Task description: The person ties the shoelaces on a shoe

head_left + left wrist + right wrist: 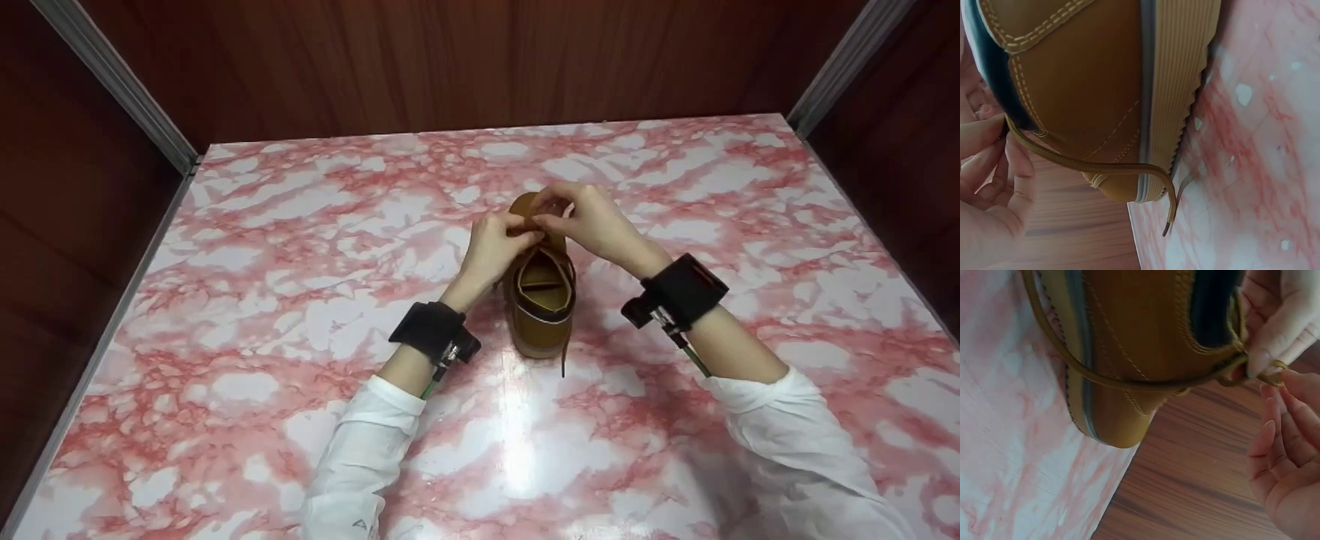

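On the pink marbled desk (247,390), about midway between its left and right edges, stands a tan boot (541,315) with its heel toward the near side and its toe pointing far. At its left flank the left hand (496,249) reaches in over the top of the boot, fingers curled, and the left wrist view shows them pinching the tan lace (1095,166), which runs from that grip across the boot's side and hangs with its tip loose just beside the ribbed sole (1182,84). Just right of it, the right hand (592,219) meets the left over the lacing area; in the right wrist view its thumb and fingertips press and pinch a small loop of lace at the boot's top edge, so both grips are closed on the lace and neither is on the boot's body. By the look of it, the lace is being tied or threaded near the top. The next move likely calls for drawing the loop through while keeping the other strand taut.
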`<state>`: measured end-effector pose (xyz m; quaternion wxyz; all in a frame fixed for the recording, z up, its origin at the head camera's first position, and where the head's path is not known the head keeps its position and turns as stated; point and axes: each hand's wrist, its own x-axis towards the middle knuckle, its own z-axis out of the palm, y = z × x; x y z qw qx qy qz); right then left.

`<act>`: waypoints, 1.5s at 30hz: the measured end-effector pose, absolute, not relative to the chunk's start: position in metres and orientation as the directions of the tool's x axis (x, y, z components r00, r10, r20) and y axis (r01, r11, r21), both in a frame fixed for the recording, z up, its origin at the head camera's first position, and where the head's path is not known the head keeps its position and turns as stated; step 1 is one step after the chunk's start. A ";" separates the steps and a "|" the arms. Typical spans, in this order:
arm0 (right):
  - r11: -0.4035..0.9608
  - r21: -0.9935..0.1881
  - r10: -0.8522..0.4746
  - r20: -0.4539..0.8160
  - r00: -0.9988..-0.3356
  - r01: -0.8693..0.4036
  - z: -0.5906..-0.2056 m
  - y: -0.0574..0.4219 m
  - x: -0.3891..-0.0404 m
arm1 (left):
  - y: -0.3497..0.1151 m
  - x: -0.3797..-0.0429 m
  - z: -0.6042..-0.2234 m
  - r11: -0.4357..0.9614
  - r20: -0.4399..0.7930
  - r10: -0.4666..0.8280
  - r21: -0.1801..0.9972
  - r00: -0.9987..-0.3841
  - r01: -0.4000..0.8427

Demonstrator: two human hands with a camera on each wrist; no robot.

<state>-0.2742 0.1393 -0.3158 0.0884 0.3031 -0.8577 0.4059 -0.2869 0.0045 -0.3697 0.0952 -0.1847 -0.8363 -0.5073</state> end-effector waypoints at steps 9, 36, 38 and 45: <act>0.530 -0.638 -0.375 0.415 -0.829 -0.559 -0.304 0.153 -0.280 | 0.004 -0.286 -0.371 0.387 0.358 0.204 0.826 -0.911 0.410; 0.556 -0.688 -0.273 0.379 -0.884 -0.466 -0.348 0.183 -0.261 | 0.006 -0.286 -0.373 0.374 0.319 0.170 0.855 -0.933 0.360; 0.558 -0.692 -0.274 0.368 -0.889 -0.458 -0.351 0.183 -0.261 | 0.005 -0.286 -0.373 0.373 0.318 0.167 0.856 -0.933 0.358; 0.577 -0.687 -0.270 0.351 -0.897 -0.443 -0.362 0.183 -0.262 | 0.006 -0.286 -0.375 0.365 0.319 0.155 0.861 -0.935 0.354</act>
